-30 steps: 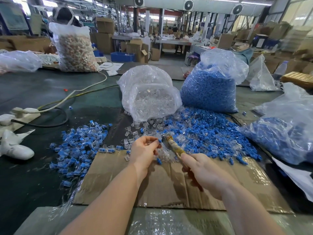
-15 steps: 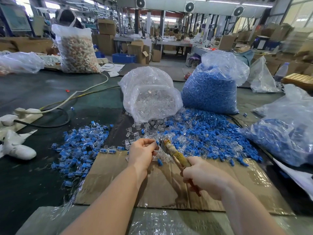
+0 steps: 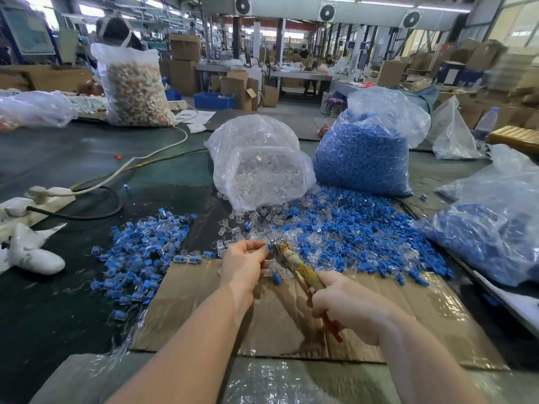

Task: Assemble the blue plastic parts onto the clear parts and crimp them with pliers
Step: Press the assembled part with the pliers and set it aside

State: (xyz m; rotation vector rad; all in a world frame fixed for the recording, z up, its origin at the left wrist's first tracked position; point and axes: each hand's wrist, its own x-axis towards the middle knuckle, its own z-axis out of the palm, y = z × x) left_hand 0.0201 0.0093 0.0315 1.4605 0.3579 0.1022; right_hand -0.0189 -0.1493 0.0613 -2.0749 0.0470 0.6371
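Left hand point(image 3: 243, 265) pinches a small blue-and-clear part point(image 3: 269, 246) in its grip at the metal nose of the pliers point(image 3: 294, 262); right hand point(image 3: 347, 306) curls round their worn, taped handles, above flat cardboard point(image 3: 408, 313) on the surface.

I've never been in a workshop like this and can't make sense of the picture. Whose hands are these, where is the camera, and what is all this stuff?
There is no machine: a person works with bare hands, and the camera sits on their head, looking forward and down. The left hand pinches a small blue part at its fingertips. The right hand grips the pliers, whose tip meets that part. Under the hands lies a cardboard sheet. Behind it stand a bag of clear parts and a bag of blue parts, with loose parts of both kinds spilled in front. The pile on the left looks like blue and clear parts already joined.
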